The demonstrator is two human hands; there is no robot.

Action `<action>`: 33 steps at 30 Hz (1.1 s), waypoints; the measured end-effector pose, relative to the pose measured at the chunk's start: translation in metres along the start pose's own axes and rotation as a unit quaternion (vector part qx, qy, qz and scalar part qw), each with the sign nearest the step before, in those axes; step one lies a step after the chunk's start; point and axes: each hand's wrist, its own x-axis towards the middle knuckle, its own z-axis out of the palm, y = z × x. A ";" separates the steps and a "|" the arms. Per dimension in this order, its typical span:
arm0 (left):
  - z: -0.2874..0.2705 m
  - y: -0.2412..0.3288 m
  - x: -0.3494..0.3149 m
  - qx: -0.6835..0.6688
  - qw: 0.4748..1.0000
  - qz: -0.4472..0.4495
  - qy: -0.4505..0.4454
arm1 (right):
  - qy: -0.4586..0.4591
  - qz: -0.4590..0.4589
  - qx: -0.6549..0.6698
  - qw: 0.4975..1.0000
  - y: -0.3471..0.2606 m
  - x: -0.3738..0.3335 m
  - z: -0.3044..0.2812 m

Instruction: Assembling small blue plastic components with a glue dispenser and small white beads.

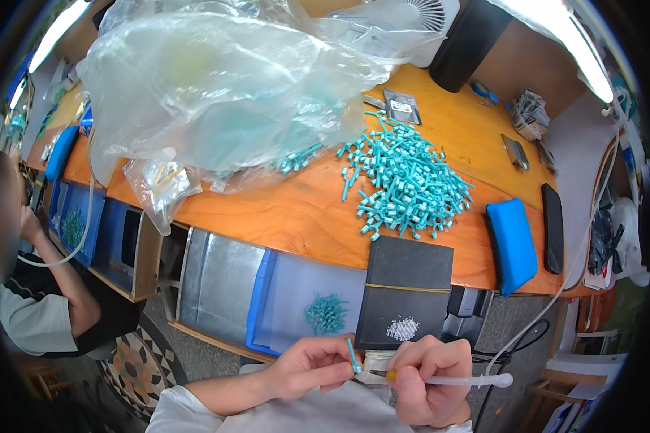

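Close to my body, my left hand [303, 369] pinches a small teal stick [352, 351] with a pale block-shaped head at its lower end. My right hand [433, 377] grips a slim pen-like tool [466, 380] with a translucent white handle and a yellow collar. Its thin tip points at the stick's head; whether they touch is too small to tell. Just beyond my hands lies a black board [410, 267] with a rubber band around it, bearing a small heap of tiny white pieces [403, 329]. Left of it, a blue tray [263, 299] holds a cluster of teal sticks [326, 315].
A large pile of teal sticks [408, 180] covers part of the wooden table [282, 224]. Clear plastic bags [224, 86] bulge at the back left. A blue cushion-like pad [511, 245] and a black phone-like slab [552, 227] lie right. Another person [36, 310] sits far left.
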 end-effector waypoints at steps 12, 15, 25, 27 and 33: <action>0.001 0.002 0.004 0.032 0.999 0.025 -0.013 | 0.069 0.032 0.002 0.997 0.001 0.003 0.008; 0.000 0.002 0.004 0.034 0.999 0.028 -0.021 | 0.070 0.023 0.004 0.997 0.002 0.003 0.009; -0.001 0.002 0.003 0.024 0.999 0.026 -0.030 | 0.083 0.026 0.010 0.996 0.000 0.004 0.012; -0.001 0.001 0.004 0.026 0.999 0.025 -0.030 | 0.085 0.029 0.009 0.996 0.000 0.004 0.011; -0.002 0.000 0.005 0.025 0.999 0.025 -0.026 | 0.072 0.033 0.005 0.997 0.002 0.004 0.009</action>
